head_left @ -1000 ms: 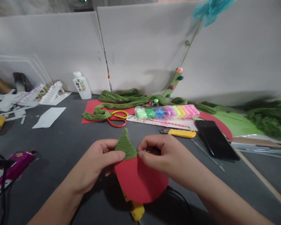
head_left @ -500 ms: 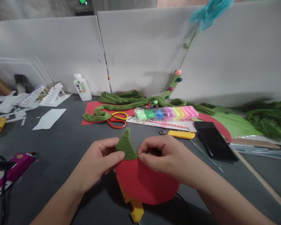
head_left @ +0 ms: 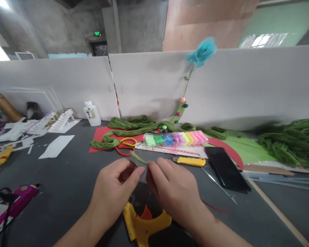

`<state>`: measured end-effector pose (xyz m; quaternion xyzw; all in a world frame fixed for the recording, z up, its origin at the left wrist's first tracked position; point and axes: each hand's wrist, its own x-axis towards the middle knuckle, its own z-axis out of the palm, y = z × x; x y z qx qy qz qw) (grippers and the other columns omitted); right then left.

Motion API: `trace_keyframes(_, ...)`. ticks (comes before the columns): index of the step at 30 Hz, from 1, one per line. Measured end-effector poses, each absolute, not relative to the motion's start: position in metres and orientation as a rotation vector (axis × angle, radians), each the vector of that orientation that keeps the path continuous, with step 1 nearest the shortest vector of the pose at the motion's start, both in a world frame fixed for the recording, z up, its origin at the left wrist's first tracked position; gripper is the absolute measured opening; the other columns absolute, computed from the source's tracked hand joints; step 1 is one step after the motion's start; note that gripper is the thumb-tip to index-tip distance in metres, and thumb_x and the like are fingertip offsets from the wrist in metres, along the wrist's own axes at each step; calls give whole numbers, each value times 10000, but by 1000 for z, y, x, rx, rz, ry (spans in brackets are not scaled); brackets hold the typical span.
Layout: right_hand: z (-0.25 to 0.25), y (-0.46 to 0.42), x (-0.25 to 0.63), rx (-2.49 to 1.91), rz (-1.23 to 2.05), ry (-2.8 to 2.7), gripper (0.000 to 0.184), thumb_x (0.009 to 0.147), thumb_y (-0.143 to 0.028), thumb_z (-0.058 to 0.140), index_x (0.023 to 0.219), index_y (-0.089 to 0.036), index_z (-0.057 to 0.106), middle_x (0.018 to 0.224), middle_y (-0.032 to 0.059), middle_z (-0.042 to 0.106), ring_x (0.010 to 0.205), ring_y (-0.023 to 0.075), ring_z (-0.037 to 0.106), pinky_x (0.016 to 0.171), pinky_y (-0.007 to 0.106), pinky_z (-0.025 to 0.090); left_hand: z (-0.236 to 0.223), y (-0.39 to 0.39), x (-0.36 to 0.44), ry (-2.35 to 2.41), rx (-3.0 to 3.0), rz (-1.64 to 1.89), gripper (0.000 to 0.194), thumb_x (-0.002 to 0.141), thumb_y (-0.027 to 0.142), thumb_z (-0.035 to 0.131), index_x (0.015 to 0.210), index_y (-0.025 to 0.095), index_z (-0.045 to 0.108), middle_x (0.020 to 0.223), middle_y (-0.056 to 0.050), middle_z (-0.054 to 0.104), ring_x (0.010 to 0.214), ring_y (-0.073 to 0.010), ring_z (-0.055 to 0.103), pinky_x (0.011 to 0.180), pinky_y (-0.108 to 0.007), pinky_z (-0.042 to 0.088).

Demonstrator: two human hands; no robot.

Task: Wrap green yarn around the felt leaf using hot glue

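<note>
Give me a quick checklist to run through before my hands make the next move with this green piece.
1. Green piece in sight: ok, a slim part shows.
2. Left hand gripping it: cannot tell, contact hidden.
3. Right hand gripping it: cannot tell, knuckles cover the fingertips.
4. Yellow glue gun well away: not ok, just below both hands in view.
5. Yellow cutter well away: not ok, close beside the right hand in view.

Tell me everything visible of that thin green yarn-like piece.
The thin green yarn-like piece shows as a narrow, slightly bent strip above the dark grey table. Its free tip points up and left; the other end disappears at the right hand, whose fingers seem to pinch it. Whether the left hand touches it is unclear.
</note>
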<state>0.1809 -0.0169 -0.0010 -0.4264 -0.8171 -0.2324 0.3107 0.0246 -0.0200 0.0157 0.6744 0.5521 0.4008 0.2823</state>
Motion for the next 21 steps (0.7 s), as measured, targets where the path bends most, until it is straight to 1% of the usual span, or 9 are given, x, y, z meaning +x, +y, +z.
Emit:
trace_keyframes(4, -4, -22, 178, -1033, -699, -2168, 186, 857, -89, 445, 729, -166, 556, 571, 9, 493, 528, 149, 391, 506, 298, 186, 19, -15, 37, 1439, 1566, 1039, 283, 773, 435, 566, 654, 182, 613, 536, 38, 514, 466, -108, 432, 428, -212, 332)
trace_keyframes(7, -2, -23, 178, -1038, -715, -2170, 176, 866, -89, 432, 775, -157, 567, 587, 15, 515, 536, 155, 410, 504, 300, 196, 19, -14, 42, 1443, 1435, 1055, 270, 755, 414, 586, 628, 176, 578, 481, 54, 490, 407, -97, 427, 389, -204, 317)
trace_keyframes(11, -2, -23, 178, -1050, -697, -2193, 193, 861, -79, 408, 834, -143, 588, 622, 26, 553, 543, 170, 456, 483, 299, 231, 15, -13, 47, 1470, 1361, 1097, 273, 732, 325, 612, 531, 187, 490, 380, 72, 448, 357, -90, 410, 382, -202, 319)
trace_keyframes(15, -3, -23, 175, -1122, -605, -2201, 173, 833, -62, 444, 863, -116, 605, 656, 45, 575, 552, 191, 503, 462, 299, 287, 6, -8, 49, 1345, 1277, 1245, 256, 741, 299, 601, 535, 186, 500, 403, 68, 479, 364, -93, 429, 399, -212, 353)
trace_keyframes(17, -3, -24, 171, -1166, -391, -2171, 217, 832, -60, 451, 999, -99, 585, 744, 66, 614, 619, 200, 554, 489, 290, 348, 1, -4, 48, 1338, 1256, 1335, 256, 740, 299, 606, 533, 182, 509, 411, 64, 490, 377, -94, 443, 409, -211, 361)
trace_keyframes(18, -2, -25, 169, -1173, -210, -2147, 279, 831, -58, 451, 1090, -105, 546, 817, 75, 634, 670, 198, 580, 523, 283, 385, 0, -1, 46, 1352, 1250, 1376, 246, 735, 296, 613, 541, 179, 520, 415, 62, 499, 385, -93, 449, 414, -208, 363)
trace_keyframes(20, -1, -29, 163, -1162, 260, -2071, 407, 823, -48, 439, 1218, -144, 430, 930, 67, 650, 741, 171, 608, 597, 257, 437, 0, 6, 42, 1380, 1233, 1470, 199, 725, 292, 627, 583, 171, 557, 427, 59, 519, 399, -89, 454, 417, -198, 360)
trace_keyframes(21, -1, -30, 160, -1149, 502, -2016, 447, 813, -41, 430, 1239, -164, 382, 946, 53, 652, 743, 152, 613, 616, 241, 446, 0, 10, 40, 1390, 1220, 1523, 176, 722, 292, 628, 611, 166, 577, 432, 58, 527, 400, -85, 450, 416, -195, 356)
